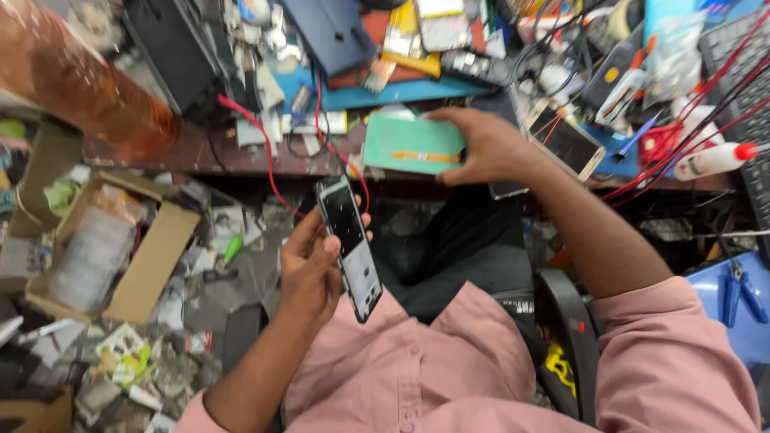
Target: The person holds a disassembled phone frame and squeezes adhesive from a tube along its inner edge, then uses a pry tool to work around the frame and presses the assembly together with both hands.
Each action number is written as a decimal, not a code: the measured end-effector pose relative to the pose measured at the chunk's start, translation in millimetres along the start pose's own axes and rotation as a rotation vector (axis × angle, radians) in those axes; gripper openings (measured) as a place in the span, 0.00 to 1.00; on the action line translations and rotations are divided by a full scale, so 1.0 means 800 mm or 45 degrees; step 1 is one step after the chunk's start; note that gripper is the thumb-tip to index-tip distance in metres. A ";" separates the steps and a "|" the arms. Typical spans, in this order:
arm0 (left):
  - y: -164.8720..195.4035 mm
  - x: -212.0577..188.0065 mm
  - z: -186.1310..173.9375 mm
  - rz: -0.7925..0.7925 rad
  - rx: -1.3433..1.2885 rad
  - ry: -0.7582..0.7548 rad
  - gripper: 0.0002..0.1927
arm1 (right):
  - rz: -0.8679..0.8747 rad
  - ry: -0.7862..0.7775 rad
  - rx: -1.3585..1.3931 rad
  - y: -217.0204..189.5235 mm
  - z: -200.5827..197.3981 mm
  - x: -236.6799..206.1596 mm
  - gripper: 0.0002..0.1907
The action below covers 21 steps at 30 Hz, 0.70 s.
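My left hand (309,269) grips an opened black phone (350,244), held upright below the bench edge, its dark inner side facing me. My right hand (481,146) reaches forward to the bench and holds a flat teal-green panel with an orange strip (409,144) by its right end. Both arms wear pink sleeves.
The cluttered workbench (265,156) carries red wires (265,152), another phone (569,143), a white bottle with a red cap (714,160) and many parts. An open cardboard box (152,256) and scattered litter cover the floor at left. A blue stool with pliers (738,297) stands at right.
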<state>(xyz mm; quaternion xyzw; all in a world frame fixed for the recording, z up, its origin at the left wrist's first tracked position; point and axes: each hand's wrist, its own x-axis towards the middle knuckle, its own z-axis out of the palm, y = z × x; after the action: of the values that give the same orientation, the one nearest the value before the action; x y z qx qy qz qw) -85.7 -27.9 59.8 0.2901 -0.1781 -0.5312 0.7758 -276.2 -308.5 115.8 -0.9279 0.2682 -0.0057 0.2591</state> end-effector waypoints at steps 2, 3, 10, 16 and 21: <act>0.001 -0.002 0.000 0.007 0.011 -0.013 0.35 | 0.031 0.001 0.207 0.008 -0.003 -0.020 0.46; 0.002 -0.003 0.000 -0.001 0.001 -0.005 0.35 | 0.033 -0.013 0.598 0.010 0.001 -0.034 0.47; 0.017 -0.002 0.012 -0.093 -0.149 -0.107 0.36 | -0.105 0.005 2.382 -0.006 0.102 -0.165 0.45; 0.025 -0.006 0.018 -0.195 -0.385 -0.267 0.36 | 0.106 0.179 2.463 -0.005 0.142 -0.214 0.37; 0.022 -0.014 0.021 -0.196 -0.381 -0.257 0.34 | -0.111 0.076 2.646 -0.004 0.147 -0.212 0.41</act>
<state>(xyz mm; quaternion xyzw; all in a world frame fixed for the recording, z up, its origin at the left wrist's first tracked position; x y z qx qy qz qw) -86.7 -17.4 84.4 0.1297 -0.1512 -0.6359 0.7456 -402.6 -165.1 37.4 -0.2559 0.1036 -0.2663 0.9235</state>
